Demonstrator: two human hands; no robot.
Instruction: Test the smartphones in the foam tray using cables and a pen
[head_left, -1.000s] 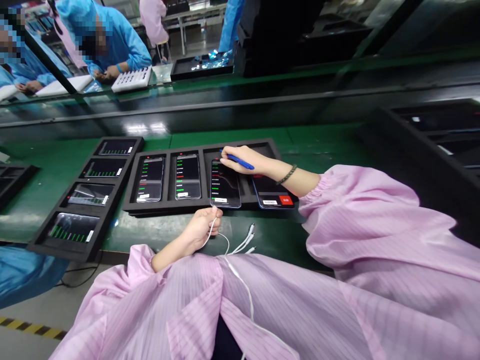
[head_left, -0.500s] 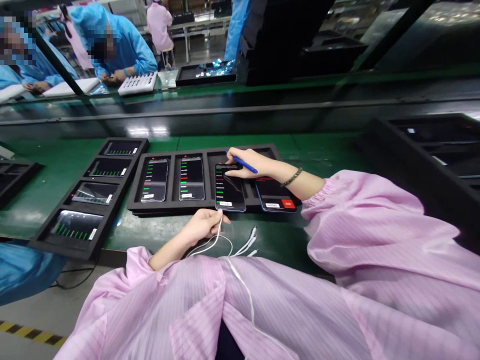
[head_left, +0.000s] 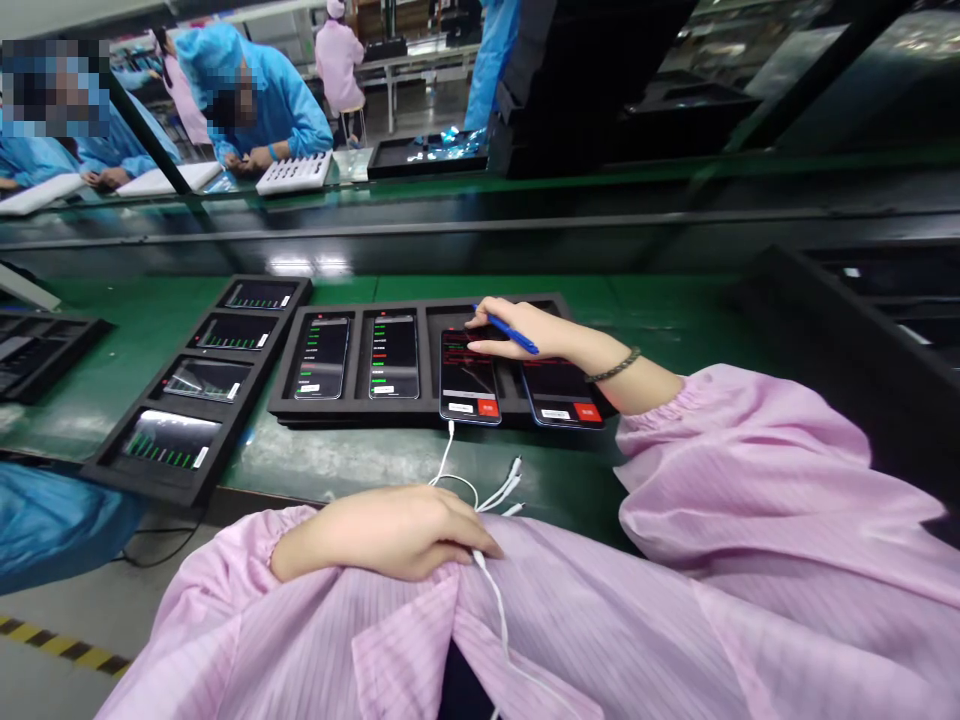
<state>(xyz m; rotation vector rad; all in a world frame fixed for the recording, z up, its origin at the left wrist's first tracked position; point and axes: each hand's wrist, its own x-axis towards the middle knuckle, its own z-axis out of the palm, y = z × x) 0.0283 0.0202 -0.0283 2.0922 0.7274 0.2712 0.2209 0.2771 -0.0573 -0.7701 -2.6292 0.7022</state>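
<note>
A black foam tray (head_left: 360, 408) holds several phones. The third phone (head_left: 469, 378) has red lines and a red box on its screen, and a white cable (head_left: 448, 450) is plugged into its lower end. My right hand (head_left: 517, 328) holds a blue pen (head_left: 512, 331), with a fingertip at that phone's screen. Near my lap, my left hand (head_left: 409, 530) is closed around the junction of the white cable. To the right lies another phone (head_left: 559, 395), partly under my right wrist. Two phones with green and red text fill the left slots.
A second tray of phones (head_left: 206, 480) stands at the left, and a darker tray (head_left: 56, 335) beyond it. Loose cable plugs (head_left: 514, 480) lie at the table edge. Black trays (head_left: 810, 330) are at the right. People in blue work across the bench.
My left hand has let go of the plug at the third phone and moved down to the cable near my lap. That phone's screen changed from green text to red lines with a red box.
</note>
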